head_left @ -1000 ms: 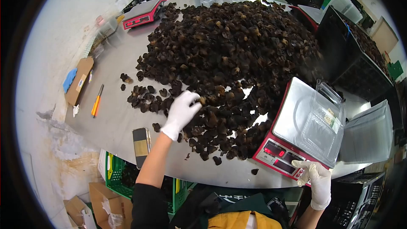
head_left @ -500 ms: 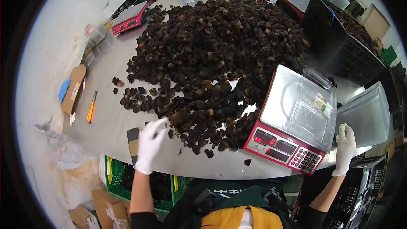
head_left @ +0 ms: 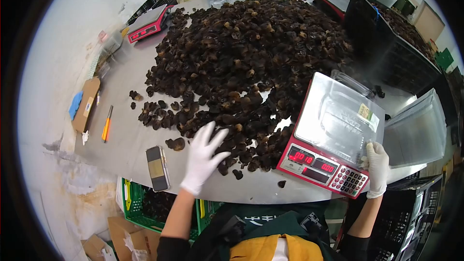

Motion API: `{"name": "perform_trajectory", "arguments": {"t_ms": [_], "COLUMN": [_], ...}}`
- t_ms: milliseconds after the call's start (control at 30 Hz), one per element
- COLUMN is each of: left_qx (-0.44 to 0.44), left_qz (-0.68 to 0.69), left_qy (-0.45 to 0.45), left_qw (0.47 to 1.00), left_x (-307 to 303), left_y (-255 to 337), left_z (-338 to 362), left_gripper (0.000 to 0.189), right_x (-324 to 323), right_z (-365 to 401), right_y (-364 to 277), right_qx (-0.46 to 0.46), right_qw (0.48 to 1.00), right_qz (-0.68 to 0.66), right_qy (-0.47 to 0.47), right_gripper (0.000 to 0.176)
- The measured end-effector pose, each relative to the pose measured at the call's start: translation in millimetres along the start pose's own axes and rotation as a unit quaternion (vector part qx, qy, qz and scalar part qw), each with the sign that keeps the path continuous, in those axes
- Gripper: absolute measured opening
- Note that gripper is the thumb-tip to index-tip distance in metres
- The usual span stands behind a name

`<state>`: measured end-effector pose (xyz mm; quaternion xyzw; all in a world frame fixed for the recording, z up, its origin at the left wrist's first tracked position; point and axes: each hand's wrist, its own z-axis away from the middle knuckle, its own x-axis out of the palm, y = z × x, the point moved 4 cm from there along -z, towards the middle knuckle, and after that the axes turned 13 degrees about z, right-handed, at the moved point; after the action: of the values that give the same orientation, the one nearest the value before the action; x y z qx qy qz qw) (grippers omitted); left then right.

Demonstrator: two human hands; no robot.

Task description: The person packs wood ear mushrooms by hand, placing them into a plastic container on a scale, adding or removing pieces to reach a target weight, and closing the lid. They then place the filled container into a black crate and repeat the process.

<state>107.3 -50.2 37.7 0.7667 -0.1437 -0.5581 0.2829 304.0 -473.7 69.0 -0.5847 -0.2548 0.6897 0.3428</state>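
A large heap of dark brown wood ear mushrooms (head_left: 251, 43) covers the middle of the metal table. My left hand (head_left: 203, 157), in a white glove, is over the near edge of the heap with its fingers spread and nothing in them. A clear plastic tray (head_left: 338, 121) with a small label lies on the plate of the red-and-silver scale (head_left: 309, 162), whose display is lit. My right hand (head_left: 377, 169), also gloved, is at the tray's near right corner, its fingers pinched on the edge.
Stacked clear trays (head_left: 418, 128) stand right of the scale. A phone (head_left: 157, 168) and an orange cutter knife (head_left: 107, 124) lie at left. A second scale (head_left: 147, 23) is at the far left. Black crates (head_left: 391, 43) line the right side; a green crate (head_left: 140, 212) is below the table edge.
My left hand has moved right, from beside the phone to the heap's edge, and its fingers have spread. My right hand has moved left onto the tray's corner. The scale reading has changed.
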Motion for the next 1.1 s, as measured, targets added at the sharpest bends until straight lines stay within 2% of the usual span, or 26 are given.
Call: {"name": "perform_trajectory", "arguments": {"t_ms": [100, 167, 200, 233, 300, 333, 367, 433, 467, 533, 600, 667, 700, 733, 767, 833, 900, 933, 967, 1033, 1100], "left_qx": [0.113, 0.138, 0.117, 0.140, 0.096, 0.128, 0.125, 0.039, 0.053, 0.094, 0.126, 0.309, 0.361, 0.372, 0.370, 0.374, 0.405, 0.419, 0.420, 0.315, 0.257], "left_qz": [-0.088, -0.098, -0.063, -0.080, -0.032, -0.009, -0.011, 0.168, 0.199, 0.254, 0.308, 0.244, 0.201, 0.174, 0.128, 0.074, 0.126, 0.172, 0.174, 0.182, 0.020], "left_qy": [0.004, -0.024, -0.038, -0.004, -0.026, 0.006, 0.009, 0.071, 0.099, 0.104, 0.042, 0.051, 0.041, -0.014, -0.105, -0.136, -0.107, -0.067, -0.069, -0.117, 0.005], "left_qw": [0.990, 0.985, 0.990, 0.987, 0.995, 0.992, 0.992, 0.982, 0.974, 0.957, 0.942, 0.918, 0.910, 0.912, 0.914, 0.914, 0.899, 0.889, 0.888, 0.924, 0.966], "left_x": [50, 74, 85, 85, 93, 87, 86, 79, 65, 47, 43, 44, 53, 71, 90, 112, 110, 101, 85, 52, 53], "left_y": [15, 1, -9, -9, -21, -19, -20, -27, -8, 35, 85, 142, 165, 182, 197, 208, 208, 207, 205, 182, 113], "left_z": [-56, -76, -79, -77, -70, -69, -71, -80, -87, -103, -117, -128, -131, -135, -138, -137, -125, -121, -122, -137, -157], "left_gripper": [0.067, 0.063, 0.054, 0.045, 0.038, 0.031, 0.031, 0.025, 0.021, 0.025, 0.028, 0.030, 0.032, 0.032, 0.036, 0.042, 0.047, 0.045, 0.045, 0.036, 0.027], "right_x": [12, 16, 18, 19, 22, 23, 25, 26, 26, 30, 34, 38, 41, 43, 43, 46, 41, 38, 37, 34, 32], "right_z": [8, 14, 16, 17, 16, 17, 17, 18, 18, 15, 17, 16, 16, 16, 16, 12, 6, 5, 5, 8, 10], "right_y": [-8, -14, -13, -12, -12, -11, -13, -21, -23, -23, -32, -32, -34, -36, -37, -32, -30, -26, -22, -25, -23], "right_qx": [-0.009, 0.004, 0.008, 0.011, 0.010, 0.010, 0.011, 0.011, 0.018, 0.020, 0.026, 0.027, 0.025, 0.014, 0.005, -0.019, -0.045, -0.031, -0.014, -0.021, -0.005], "right_qw": [1.000, 1.000, 0.999, 0.999, 1.000, 1.000, 0.999, 0.999, 0.999, 0.999, 0.999, 0.999, 0.999, 1.000, 1.000, 1.000, 0.998, 0.999, 0.999, 0.999, 1.000], "right_qz": [-0.016, -0.027, -0.033, -0.039, -0.018, -0.025, -0.031, -0.033, -0.030, -0.024, -0.027, -0.027, -0.025, -0.022, -0.020, -0.020, -0.019, -0.027, -0.035, -0.023, -0.026], "right_qy": [-0.006, -0.012, -0.015, -0.019, -0.014, -0.007, 0.000, -0.004, -0.003, -0.008, -0.018, -0.016, -0.020, -0.014, -0.006, 0.010, 0.028, 0.017, 0.006, 0.012, 0.012], "right_gripper": [0.030, 0.029, 0.029, 0.030, 0.030, 0.032, 0.034, 0.033, 0.031, 0.029, 0.028, 0.026, 0.026, 0.026, 0.026, 0.025, 0.024, 0.024, 0.024, 0.026, 0.028]}}
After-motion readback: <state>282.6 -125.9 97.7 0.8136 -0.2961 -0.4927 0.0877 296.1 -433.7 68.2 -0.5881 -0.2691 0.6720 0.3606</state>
